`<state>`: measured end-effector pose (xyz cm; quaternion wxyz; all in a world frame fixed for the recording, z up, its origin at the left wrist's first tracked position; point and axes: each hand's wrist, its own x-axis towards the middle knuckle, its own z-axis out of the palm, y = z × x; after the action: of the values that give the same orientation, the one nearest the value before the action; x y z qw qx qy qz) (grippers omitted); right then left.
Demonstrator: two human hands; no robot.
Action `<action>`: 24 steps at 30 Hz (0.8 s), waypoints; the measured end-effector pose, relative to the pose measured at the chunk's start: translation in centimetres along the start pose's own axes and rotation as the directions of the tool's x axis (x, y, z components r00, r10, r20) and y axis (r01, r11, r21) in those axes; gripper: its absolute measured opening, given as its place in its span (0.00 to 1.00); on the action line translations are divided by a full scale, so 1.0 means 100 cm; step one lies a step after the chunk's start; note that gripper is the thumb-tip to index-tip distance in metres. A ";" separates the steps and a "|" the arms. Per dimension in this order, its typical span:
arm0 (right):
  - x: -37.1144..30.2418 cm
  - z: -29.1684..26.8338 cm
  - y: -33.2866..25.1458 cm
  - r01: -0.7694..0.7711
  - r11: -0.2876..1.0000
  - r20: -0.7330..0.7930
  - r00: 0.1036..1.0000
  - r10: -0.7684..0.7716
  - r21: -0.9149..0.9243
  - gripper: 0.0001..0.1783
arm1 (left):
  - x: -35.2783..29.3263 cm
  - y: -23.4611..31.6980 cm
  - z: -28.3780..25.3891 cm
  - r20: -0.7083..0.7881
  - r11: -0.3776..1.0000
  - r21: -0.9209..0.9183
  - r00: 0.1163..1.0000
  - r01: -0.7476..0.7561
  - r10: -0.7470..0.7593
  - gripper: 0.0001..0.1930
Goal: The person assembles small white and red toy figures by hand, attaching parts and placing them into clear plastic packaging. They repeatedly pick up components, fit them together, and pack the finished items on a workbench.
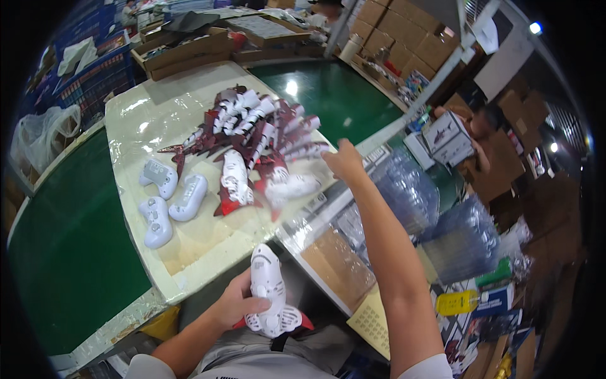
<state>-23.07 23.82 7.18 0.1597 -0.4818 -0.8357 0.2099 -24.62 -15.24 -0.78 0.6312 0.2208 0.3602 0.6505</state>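
Observation:
My left hand [243, 303] is closed around a white toy shark body [268, 281] with red fins, held upright in front of my lap. Stretched forward, my right hand [345, 162] has its fingers curled by the right edge of the table; what they hold, if anything, is hidden. Beside its fingertips lies a pile of dark red and white segmented toy shark parts [255, 120], blurred on its right side. A red-and-white shark body [236, 177] lies nearer to me, and a blurred one [290, 188] is right of it. White game-style controllers [159, 177] lie at the left.
The cream tabletop [208, 249] stands over green surfaces [69, 240]. Clear plastic packaging [404, 189], a cardboard sheet [338, 268] and a yellow bottle [457, 302] are at the right. Another person holds a printed box [447, 139]. Open cartons [183, 54] stand at the back.

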 end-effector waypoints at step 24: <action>-0.269 -0.110 -0.019 0.488 0.480 -0.453 0.870 -0.196 0.729 0.33 | 0.042 0.067 0.015 -0.136 0.792 -0.438 0.902 -0.426 0.410 0.36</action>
<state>-6.27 1.65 15.84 0.5332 -0.1966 -0.6811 0.4617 -28.37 -10.42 4.45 0.4996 0.1289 0.1495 0.8435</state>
